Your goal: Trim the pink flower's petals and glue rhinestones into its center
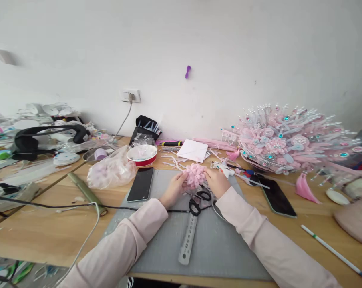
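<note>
Between my two hands is a fluffy pink flower [195,175] made of looped petals, held above the grey cutting mat [157,244]. My left hand [175,188] grips its left edge with closed fingers. On its right edge, my right hand [217,182] pinches the petals. Just below the flower lie scissors with black handles [195,207], next to a steel ruler [187,242] on the mat. The scissors' blades are hard to make out.
A phone [141,184] lies at the mat's left; another phone [277,196] is to the right. Behind stand a red-and-white bowl [142,160] and white paper [193,150]. A large beaded pink headdress [289,140] fills the right back. A black cable [123,207] crosses the mat.
</note>
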Motion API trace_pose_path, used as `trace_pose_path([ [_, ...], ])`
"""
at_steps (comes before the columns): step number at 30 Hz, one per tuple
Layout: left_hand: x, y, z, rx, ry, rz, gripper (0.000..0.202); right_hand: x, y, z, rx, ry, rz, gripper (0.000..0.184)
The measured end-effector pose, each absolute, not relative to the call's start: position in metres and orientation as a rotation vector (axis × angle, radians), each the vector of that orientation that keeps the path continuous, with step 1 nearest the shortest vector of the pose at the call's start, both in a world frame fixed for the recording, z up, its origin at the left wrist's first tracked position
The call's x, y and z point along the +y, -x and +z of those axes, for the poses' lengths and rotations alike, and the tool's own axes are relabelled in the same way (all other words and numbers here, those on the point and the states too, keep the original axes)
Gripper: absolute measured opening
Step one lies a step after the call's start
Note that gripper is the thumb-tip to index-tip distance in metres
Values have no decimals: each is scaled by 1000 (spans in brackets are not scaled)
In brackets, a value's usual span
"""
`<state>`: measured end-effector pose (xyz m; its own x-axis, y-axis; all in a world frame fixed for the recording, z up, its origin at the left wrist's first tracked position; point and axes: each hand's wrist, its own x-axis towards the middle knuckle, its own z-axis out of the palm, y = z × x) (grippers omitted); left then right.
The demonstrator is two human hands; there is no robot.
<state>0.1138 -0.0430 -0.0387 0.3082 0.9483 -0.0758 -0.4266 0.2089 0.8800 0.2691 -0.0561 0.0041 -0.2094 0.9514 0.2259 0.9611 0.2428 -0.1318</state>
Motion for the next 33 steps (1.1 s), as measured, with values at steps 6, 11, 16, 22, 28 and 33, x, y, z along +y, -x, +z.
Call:
trace_pose_path([
  [6, -40, -118, -42, 625, -776, 1092, 27, -38, -259, 38, -2459, 1745, -83, 29],
  [11, -33, -118, -47, 612, -682, 1204, 27, 17, -222, 77, -2639, 1634, -96, 23],
  [16, -32, -112, -44, 592, -563, 1313, 35, 86, -142, 71, -2842, 1382, 49, 18],
  [22, -25, -101, -40, 667, -340, 1478, 24, 137, -60, 37, -2924, 1272, 198, 39],
  [28, -15, -96, -38, 636, -203, 1462, 16, 179, -38, 24, -2919, 1354, 349, 33],
  [33, -12, -93, -35, 645, -162, 1426, 20, 201, -27, 6, -2994, 1302, 584, 29],
])
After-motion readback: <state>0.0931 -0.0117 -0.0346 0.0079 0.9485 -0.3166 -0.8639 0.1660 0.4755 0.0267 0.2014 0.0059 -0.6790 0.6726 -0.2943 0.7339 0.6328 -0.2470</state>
